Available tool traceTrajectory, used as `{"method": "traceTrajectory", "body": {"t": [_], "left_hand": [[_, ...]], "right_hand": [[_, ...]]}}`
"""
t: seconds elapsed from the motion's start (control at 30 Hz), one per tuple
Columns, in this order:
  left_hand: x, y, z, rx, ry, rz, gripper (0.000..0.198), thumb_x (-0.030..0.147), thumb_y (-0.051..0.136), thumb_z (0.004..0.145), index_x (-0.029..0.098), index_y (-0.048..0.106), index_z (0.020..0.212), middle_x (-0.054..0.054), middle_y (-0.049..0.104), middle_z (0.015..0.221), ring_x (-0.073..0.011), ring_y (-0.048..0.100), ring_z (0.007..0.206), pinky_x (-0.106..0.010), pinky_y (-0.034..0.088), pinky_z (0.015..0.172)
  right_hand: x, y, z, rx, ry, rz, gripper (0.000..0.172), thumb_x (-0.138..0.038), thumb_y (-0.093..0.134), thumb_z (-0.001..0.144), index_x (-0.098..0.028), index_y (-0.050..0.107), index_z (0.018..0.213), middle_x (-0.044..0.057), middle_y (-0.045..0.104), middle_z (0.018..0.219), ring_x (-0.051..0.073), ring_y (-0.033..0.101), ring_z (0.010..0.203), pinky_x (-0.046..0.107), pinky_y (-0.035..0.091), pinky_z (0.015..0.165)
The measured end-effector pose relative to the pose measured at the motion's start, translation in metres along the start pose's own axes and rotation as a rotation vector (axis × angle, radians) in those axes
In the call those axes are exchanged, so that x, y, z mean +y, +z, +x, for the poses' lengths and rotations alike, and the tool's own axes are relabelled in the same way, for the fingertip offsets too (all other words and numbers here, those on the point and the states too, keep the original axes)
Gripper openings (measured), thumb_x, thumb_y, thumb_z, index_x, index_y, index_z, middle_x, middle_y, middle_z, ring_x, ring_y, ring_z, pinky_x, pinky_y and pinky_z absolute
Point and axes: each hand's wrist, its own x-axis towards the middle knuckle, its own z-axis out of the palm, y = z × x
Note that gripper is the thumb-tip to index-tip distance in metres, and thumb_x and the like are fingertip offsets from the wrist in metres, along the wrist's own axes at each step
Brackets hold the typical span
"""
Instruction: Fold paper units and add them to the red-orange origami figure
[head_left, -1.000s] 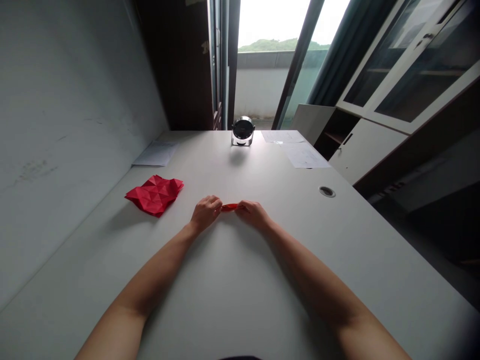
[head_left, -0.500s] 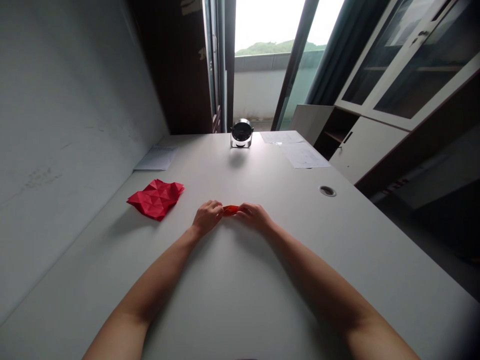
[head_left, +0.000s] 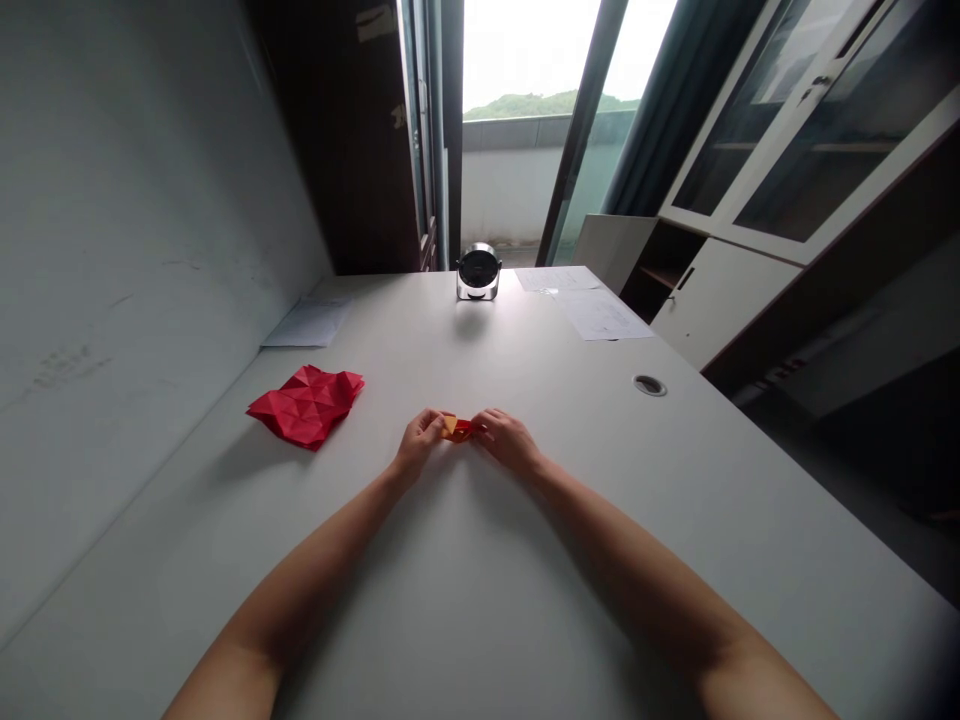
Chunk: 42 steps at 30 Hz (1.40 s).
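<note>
Left hand (head_left: pixel 420 440) and right hand (head_left: pixel 508 440), nearly closed, pinch red-orange paper (head_left: pixel 458 430), seemingly folded.

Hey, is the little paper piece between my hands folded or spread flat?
Folded: the small red-and-orange paper shows angled faces between the left hand and right hand.

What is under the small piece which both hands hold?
The white table shows around the piece; directly underneath, the piece, left hand and right hand cover the view.
</note>
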Motion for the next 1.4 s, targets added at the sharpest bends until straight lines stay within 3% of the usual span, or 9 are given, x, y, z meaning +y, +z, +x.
{"method": "traceTrajectory", "body": {"t": [0.13,0.27,0.4,0.77,0.9,1.07,1.13,1.23,1.4], "left_hand": [[0.008,-0.002,-0.001,-0.010,-0.086,-0.286,0.026,0.041,0.064,0.087,0.016,0.060,0.082,-0.011,0.068,0.114,-0.0225,0.065,0.100,-0.038,0.050,0.092],[0.011,-0.009,0.003,0.071,-0.120,-0.416,0.025,0.037,0.067,0.085,0.017,0.054,0.077,-0.007,0.068,0.096,-0.0191,0.066,0.085,-0.037,0.052,0.083],[0.005,-0.016,0.008,0.171,-0.135,-0.485,0.027,0.039,0.066,0.085,0.018,0.051,0.077,-0.001,0.061,0.079,-0.0163,0.063,0.073,-0.036,0.053,0.077],[0.000,-0.021,0.011,0.214,-0.068,-0.455,0.028,0.034,0.063,0.090,0.019,0.046,0.075,0.004,0.046,0.067,-0.0075,0.047,0.056,-0.022,0.042,0.061],[0.001,-0.029,0.016,0.273,-0.048,-0.473,0.023,0.029,0.061,0.091,0.019,0.046,0.077,0.004,0.047,0.068,-0.0071,0.045,0.057,-0.020,0.043,0.061],[0.011,-0.040,0.018,0.307,-0.073,-0.607,0.026,0.029,0.059,0.093,0.020,0.043,0.076,0.006,0.044,0.066,-0.0072,0.047,0.056,-0.025,0.051,0.071],[0.016,-0.038,0.016,0.282,-0.122,-0.640,0.028,0.032,0.059,0.094,0.020,0.042,0.075,0.006,0.042,0.065,-0.0067,0.045,0.052,-0.024,0.050,0.066],[0.022,-0.028,0.011,0.246,-0.150,-0.655,0.030,0.035,0.059,0.095,0.020,0.043,0.074,0.006,0.038,0.062,-0.0057,0.040,0.047,-0.020,0.043,0.053],[0.032,-0.009,0.001,0.107,-0.109,-0.622,0.035,0.038,0.060,0.094,0.020,0.041,0.071,0.006,0.034,0.060,-0.0059,0.033,0.045,-0.021,0.039,0.050]], "right_hand": [[-0.002,-0.005,-0.001,0.029,-0.064,-0.091,0.010,-0.017,0.056,0.095,-0.022,0.063,0.092,0.006,0.066,0.096,0.019,0.058,0.092,0.029,0.048,0.079],[-0.010,-0.009,-0.001,0.069,-0.155,-0.109,0.011,-0.017,0.052,0.097,-0.022,0.062,0.093,0.008,0.064,0.103,0.021,0.055,0.096,0.032,0.049,0.080],[-0.019,-0.011,-0.001,0.100,-0.226,-0.110,0.016,-0.018,0.047,0.100,-0.022,0.062,0.095,0.009,0.063,0.104,0.022,0.055,0.096,0.034,0.050,0.080],[-0.023,-0.016,-0.004,0.164,-0.194,0.007,0.015,-0.018,0.045,0.100,-0.022,0.059,0.099,0.008,0.069,0.105,0.020,0.062,0.095,0.032,0.050,0.080],[-0.024,-0.018,-0.004,0.181,-0.227,-0.008,0.016,-0.015,0.046,0.098,-0.022,0.060,0.101,0.011,0.068,0.121,0.022,0.061,0.111,0.036,0.052,0.086],[-0.034,-0.018,-0.002,0.087,-0.426,-0.063,0.022,-0.010,0.047,0.091,-0.022,0.063,0.100,0.009,0.064,0.133,0.025,0.054,0.127,0.041,0.052,0.094],[-0.040,-0.017,-0.002,0.034,-0.481,-0.056,0.020,-0.012,0.049,0.091,-0.022,0.064,0.099,0.008,0.066,0.129,0.024,0.057,0.123,0.041,0.051,0.096],[-0.050,-0.015,-0.004,-0.064,-0.479,-0.006,0.015,-0.021,0.052,0.095,-0.023,0.066,0.101,0.007,0.073,0.109,0.021,0.066,0.101,0.036,0.050,0.090],[-0.054,-0.010,-0.007,-0.052,-0.264,0.038,0.022,-0.027,0.045,0.102,-0.023,0.067,0.101,0.004,0.073,0.083,0.016,0.063,0.072,0.028,0.044,0.072]]}}
